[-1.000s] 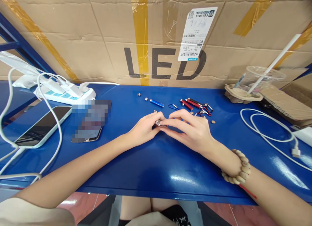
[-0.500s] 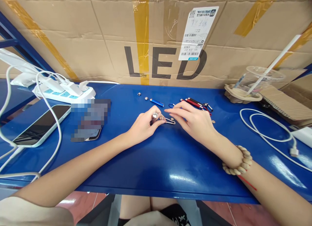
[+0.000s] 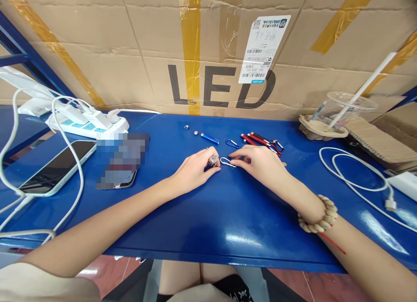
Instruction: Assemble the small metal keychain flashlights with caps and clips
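My left hand [image 3: 197, 165] is closed around a small silver metal tube [image 3: 213, 160], whose round end faces up toward me. Just to its right, a silver carabiner [image 3: 227, 162] lies on the blue table. My right hand [image 3: 256, 161] is at the carabiner's right end, thumb and index finger close together near the tabletop; whatever lies between the fingertips is hidden. Behind the hands are a blue metal tube [image 3: 210, 138], a blue carabiner [image 3: 232, 143] and two tiny silver caps, one of them a small cap [image 3: 196, 132]. A small round disc [image 3: 284, 164] shows partly beside my right hand.
Several red and black tubes with clips, including a red tube [image 3: 257, 139], lie behind my right hand. Phones, one a white-edged phone [image 3: 58, 167], and a power strip [image 3: 97, 130] are at left. A plastic cup [image 3: 350, 104] and white cable [image 3: 339, 174] lie right. A cardboard box [image 3: 146, 41] stands behind.
My right hand has lowered, its fingertips drawing together where a small round disc lay by the silver carabiner. The disc between my left fingers no longer shows. The blue carabiner is more exposed.
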`<action>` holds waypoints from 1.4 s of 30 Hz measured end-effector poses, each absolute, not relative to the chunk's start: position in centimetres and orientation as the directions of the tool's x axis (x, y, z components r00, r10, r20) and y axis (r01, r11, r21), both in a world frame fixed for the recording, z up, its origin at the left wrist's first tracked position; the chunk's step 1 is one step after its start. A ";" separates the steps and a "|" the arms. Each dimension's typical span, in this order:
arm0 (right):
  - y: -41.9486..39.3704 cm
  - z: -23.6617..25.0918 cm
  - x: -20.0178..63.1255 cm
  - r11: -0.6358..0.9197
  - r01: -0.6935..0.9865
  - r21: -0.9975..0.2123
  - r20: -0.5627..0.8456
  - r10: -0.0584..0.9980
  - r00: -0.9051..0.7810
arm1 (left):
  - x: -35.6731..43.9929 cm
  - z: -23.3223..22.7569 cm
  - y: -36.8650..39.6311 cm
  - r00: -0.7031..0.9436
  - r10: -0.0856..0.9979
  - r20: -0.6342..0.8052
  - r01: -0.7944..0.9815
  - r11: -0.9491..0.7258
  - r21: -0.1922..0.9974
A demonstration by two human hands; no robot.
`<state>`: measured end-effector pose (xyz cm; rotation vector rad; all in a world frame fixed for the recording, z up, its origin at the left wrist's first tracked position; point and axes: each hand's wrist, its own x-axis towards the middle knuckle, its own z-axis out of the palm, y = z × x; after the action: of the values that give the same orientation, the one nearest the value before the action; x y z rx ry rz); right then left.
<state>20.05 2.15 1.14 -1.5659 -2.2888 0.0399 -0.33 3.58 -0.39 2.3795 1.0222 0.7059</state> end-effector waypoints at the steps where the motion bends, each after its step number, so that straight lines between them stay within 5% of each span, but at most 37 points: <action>1: 2.2 1.1 20.1 0.357 0.893 -0.275 0.268 0.920 -0.286 | -0.3 -0.4 3.6 0.594 0.756 0.274 0.521 -0.621 0.585; 5: 2.3 1.1 20.1 0.311 0.854 -0.416 0.220 0.946 -0.237 | -0.3 -0.6 3.6 0.591 0.759 0.274 0.496 -0.609 0.619; 20: 3.0 0.9 20.6 0.364 0.687 -0.629 0.255 0.931 -0.260 | -0.2 0.3 2.9 0.555 0.696 0.456 0.399 -0.704 0.588; 29: 3.2 1.9 21.1 0.381 0.813 -0.441 0.323 0.912 -0.252 | -0.2 0.4 2.9 0.460 0.788 0.409 0.460 -0.605 0.649; 37: 2.7 2.4 21.0 0.397 0.895 -0.206 0.179 0.914 -0.364 | -0.3 0.6 2.7 0.447 0.813 0.374 0.447 -0.565 0.694; 42: 2.5 2.0 20.5 0.402 0.901 -0.162 0.183 0.910 -0.373 | -0.4 0.6 2.7 0.455 0.825 0.334 0.437 -0.534 0.724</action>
<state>20.47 2.52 2.00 -1.5955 -2.4180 0.0505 -0.43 2.68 0.57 2.1569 1.0500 0.9232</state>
